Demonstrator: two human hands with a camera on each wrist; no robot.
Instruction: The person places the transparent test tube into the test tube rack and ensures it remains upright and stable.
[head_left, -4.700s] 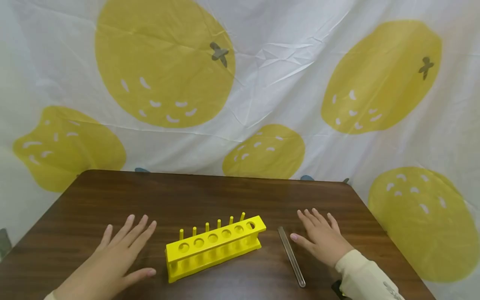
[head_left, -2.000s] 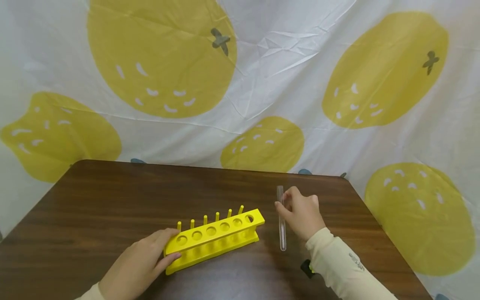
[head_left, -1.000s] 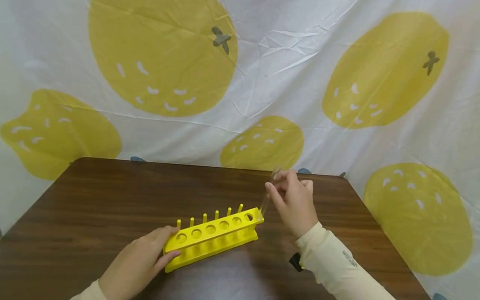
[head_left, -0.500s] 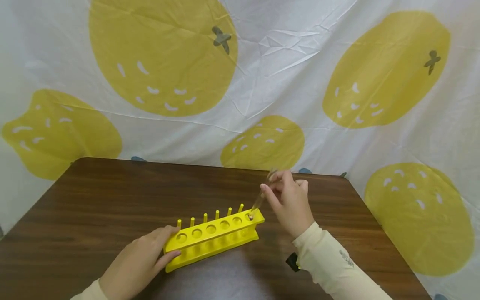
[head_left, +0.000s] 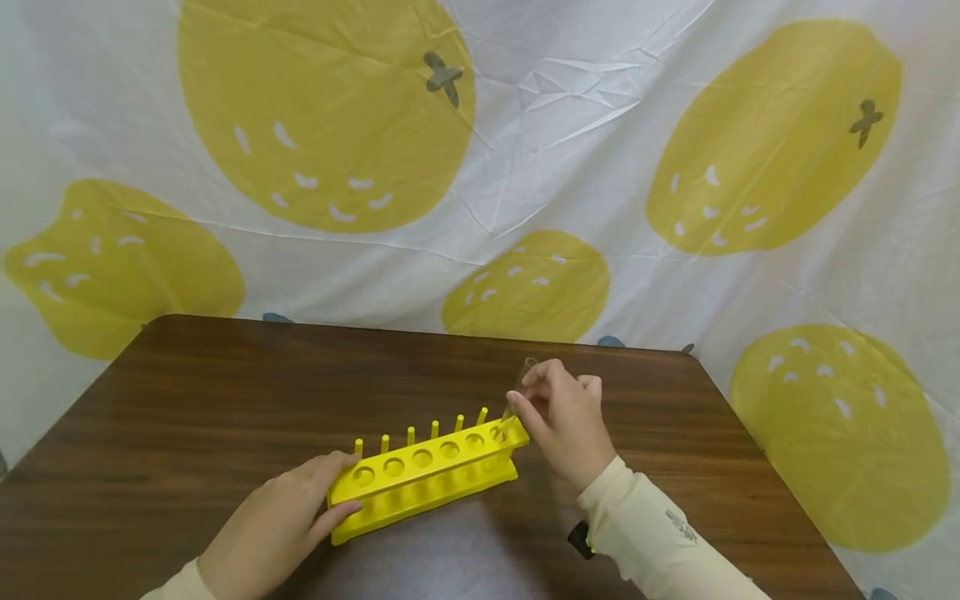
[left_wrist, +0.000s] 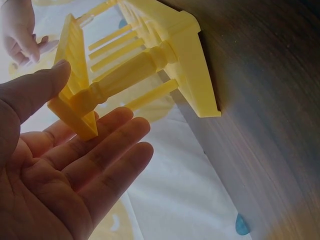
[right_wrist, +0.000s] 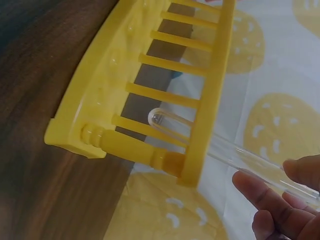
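Nearest the camera, a pale left sleeve point(head_left: 180, 585) leads to a person's left grip point(head_left: 277, 517), a bare hand with thumb and fingers holding one end of the top plate of a yellow rack point(head_left: 420, 477). At the opposite end, the right grip point(head_left: 566, 425) pinches a clear test tube point(right_wrist: 240, 157), which passes at a slant through the last hole, its rounded tip hanging short of the base point(right_wrist: 95, 85). That lean looks the likeliest source of trouble: pushed down at this angle, the tube could bind on the hole's rim, or its tip could meet the base off-centre and sit crooked. A hard shove might crack it if it is glass, which cannot be told by eye, while too light a pinch on the smooth wall could let it drop. Should the left grip slacken, sideways pressure might swing or tip the rack. Behind the holes stand six yellow pegs point(head_left: 435, 430); beyond them, the dark wood-grained counter point(head_left: 262, 375) runs back to a white cloth point(head_left: 555, 167) printed with large yellow fruit
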